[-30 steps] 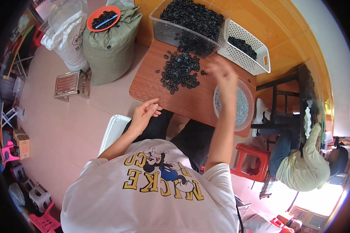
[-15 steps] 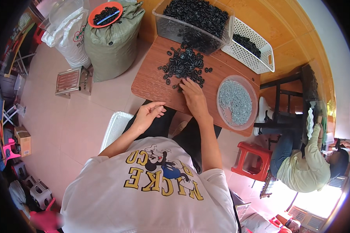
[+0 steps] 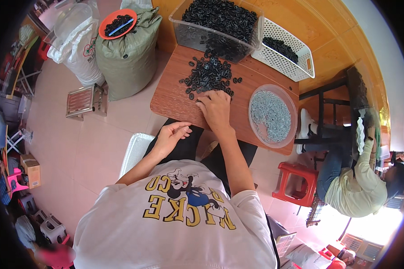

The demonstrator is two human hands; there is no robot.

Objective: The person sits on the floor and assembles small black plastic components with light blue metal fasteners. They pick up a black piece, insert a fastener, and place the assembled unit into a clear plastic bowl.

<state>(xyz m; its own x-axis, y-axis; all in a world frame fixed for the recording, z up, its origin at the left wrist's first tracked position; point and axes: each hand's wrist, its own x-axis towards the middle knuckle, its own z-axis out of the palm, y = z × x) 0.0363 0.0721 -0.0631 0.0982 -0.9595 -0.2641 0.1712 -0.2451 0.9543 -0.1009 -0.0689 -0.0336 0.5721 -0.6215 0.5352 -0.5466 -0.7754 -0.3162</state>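
Note:
A loose pile of small black oval pieces with holes [image 3: 206, 76] lies on the brown wooden table [image 3: 175, 101]. My right hand [image 3: 216, 111] is at the near edge of that pile, back up, with fingers bent and close together over the pieces. Whatever its fingertips grip is hidden. Just off the table's front edge, above my lap, is my left hand [image 3: 171, 138], its fingers curled and its thumb drawn in against them. Anything inside is too small to make out. To the right, a round clear tub [image 3: 294, 117] holds many small silvery metal parts.
Behind the pile stands a clear bin [image 3: 177, 33] full of black pieces, beside a white perforated basket [image 3: 306, 67]. An orange plate [image 3: 102, 28] tops a green sack [image 3: 125, 67]. A red stool [image 3: 296, 168] and another person [image 3: 359, 188] are on the right.
My right hand has shifted slightly left and its fingers have bent in more over the pile's near edge. My left hand's fingers have curled slightly. The whole view has turned a little.

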